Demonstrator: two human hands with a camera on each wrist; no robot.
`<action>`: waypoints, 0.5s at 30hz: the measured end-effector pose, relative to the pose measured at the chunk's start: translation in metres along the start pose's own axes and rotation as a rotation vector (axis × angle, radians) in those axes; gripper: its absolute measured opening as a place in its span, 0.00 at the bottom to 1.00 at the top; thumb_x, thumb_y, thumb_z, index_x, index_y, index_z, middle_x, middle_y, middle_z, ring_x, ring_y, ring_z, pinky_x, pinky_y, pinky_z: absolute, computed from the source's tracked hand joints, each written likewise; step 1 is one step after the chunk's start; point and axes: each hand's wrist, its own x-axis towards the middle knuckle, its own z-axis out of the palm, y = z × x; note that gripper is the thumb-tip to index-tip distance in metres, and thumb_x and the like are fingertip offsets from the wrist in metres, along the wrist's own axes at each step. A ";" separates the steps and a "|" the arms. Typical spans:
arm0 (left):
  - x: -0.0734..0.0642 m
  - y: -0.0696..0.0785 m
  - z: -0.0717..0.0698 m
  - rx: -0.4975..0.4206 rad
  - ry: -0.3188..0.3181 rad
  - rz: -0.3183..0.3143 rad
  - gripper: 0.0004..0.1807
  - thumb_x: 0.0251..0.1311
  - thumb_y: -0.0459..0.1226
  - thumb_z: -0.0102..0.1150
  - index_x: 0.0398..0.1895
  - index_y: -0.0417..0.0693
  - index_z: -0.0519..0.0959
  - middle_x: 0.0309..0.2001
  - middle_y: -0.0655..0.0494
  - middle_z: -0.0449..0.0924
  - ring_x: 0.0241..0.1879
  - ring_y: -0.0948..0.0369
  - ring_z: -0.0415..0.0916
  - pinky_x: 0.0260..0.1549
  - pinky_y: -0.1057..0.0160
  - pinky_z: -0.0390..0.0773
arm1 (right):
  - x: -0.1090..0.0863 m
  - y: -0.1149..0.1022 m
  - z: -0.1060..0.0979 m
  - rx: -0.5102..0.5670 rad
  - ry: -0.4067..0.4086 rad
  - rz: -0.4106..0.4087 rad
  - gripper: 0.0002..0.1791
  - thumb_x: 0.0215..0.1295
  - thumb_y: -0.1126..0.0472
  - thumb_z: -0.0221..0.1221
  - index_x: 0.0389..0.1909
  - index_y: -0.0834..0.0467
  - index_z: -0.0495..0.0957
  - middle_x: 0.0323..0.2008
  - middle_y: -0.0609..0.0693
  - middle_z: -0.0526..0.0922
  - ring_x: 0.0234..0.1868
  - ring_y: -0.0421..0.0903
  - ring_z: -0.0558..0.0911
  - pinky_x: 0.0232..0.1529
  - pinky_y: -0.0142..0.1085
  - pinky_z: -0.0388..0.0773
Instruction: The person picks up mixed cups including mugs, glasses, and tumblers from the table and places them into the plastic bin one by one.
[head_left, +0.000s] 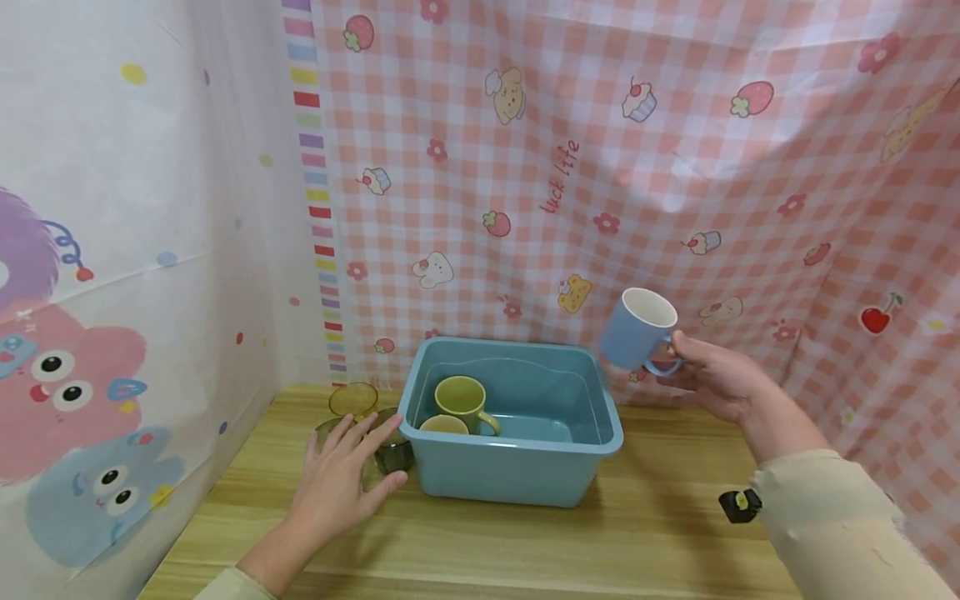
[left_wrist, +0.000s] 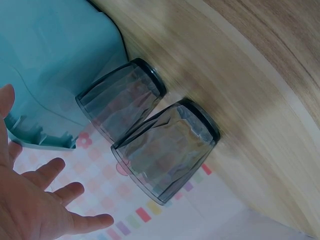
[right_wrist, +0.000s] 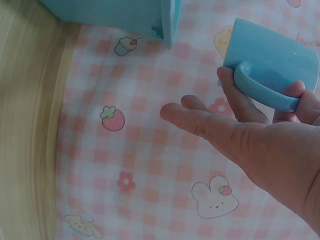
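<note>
A blue mug [head_left: 628, 337] with a white inside is held up at the bin's right by my right hand [head_left: 716, 377], which pinches its handle. In the right wrist view, the handle of the blue mug [right_wrist: 275, 60] lies between thumb and finger, while other fingers stretch out. My left hand [head_left: 337, 475] hovers with spread fingers left of the bin, in front of the glasses. Two smoky clear glasses [left_wrist: 122, 102] stand beside that hand, apart from its fingers in the left wrist view. Inside the blue bin [head_left: 510, 477] are an olive-green mug [head_left: 459, 395] and a pale yellow cup [head_left: 444, 425].
An amber-rimmed glass [head_left: 353, 401] stands behind the left hand, near the back of the wooden table [head_left: 480, 546]. A pink checked curtain [head_left: 465, 200] hangs close behind the bin, and a white printed sheet [head_left: 172, 333] on the left. By the right sleeve is a small black object [head_left: 738, 506].
</note>
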 end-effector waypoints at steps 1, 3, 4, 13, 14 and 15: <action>0.000 0.000 0.000 0.000 0.000 0.000 0.43 0.65 0.60 0.70 0.82 0.70 0.66 0.76 0.44 0.74 0.76 0.32 0.67 0.66 0.11 0.53 | 0.001 -0.001 0.001 -0.002 -0.004 -0.001 0.28 0.84 0.35 0.41 0.32 0.41 0.84 0.53 0.34 0.81 0.74 0.62 0.69 0.80 0.72 0.53; 0.000 0.000 0.000 0.000 0.000 0.000 0.43 0.65 0.60 0.70 0.82 0.70 0.66 0.76 0.44 0.74 0.76 0.32 0.67 0.66 0.11 0.53 | 0.002 -0.003 0.005 0.008 -0.005 0.000 0.28 0.84 0.35 0.41 0.30 0.40 0.84 0.52 0.34 0.82 0.66 0.52 0.76 0.80 0.71 0.54; 0.000 0.000 0.000 0.000 -0.001 0.000 0.43 0.65 0.60 0.70 0.82 0.70 0.66 0.76 0.44 0.74 0.76 0.32 0.67 0.66 0.11 0.53 | 0.002 -0.004 0.006 0.013 -0.008 -0.001 0.28 0.84 0.35 0.42 0.30 0.40 0.84 0.51 0.34 0.83 0.62 0.47 0.79 0.80 0.70 0.53; 0.000 -0.002 0.001 -0.001 -0.002 0.001 0.44 0.65 0.60 0.70 0.82 0.71 0.65 0.76 0.44 0.74 0.77 0.32 0.66 0.66 0.11 0.53 | 0.007 -0.012 0.019 0.046 -0.038 -0.019 0.25 0.84 0.37 0.44 0.30 0.39 0.83 0.49 0.36 0.85 0.54 0.40 0.84 0.78 0.70 0.59; 0.000 -0.002 0.001 -0.001 -0.002 0.001 0.44 0.65 0.60 0.70 0.82 0.71 0.65 0.77 0.44 0.73 0.77 0.32 0.66 0.66 0.11 0.53 | 0.007 -0.013 0.021 0.039 -0.034 -0.019 0.25 0.84 0.37 0.44 0.31 0.40 0.83 0.50 0.36 0.85 0.54 0.41 0.83 0.76 0.65 0.65; 0.000 -0.002 0.001 -0.001 -0.004 0.000 0.44 0.65 0.60 0.70 0.82 0.71 0.65 0.77 0.44 0.73 0.77 0.32 0.66 0.66 0.11 0.53 | 0.008 -0.015 0.022 0.031 -0.031 -0.020 0.25 0.84 0.37 0.44 0.31 0.39 0.82 0.50 0.36 0.84 0.55 0.41 0.83 0.73 0.60 0.69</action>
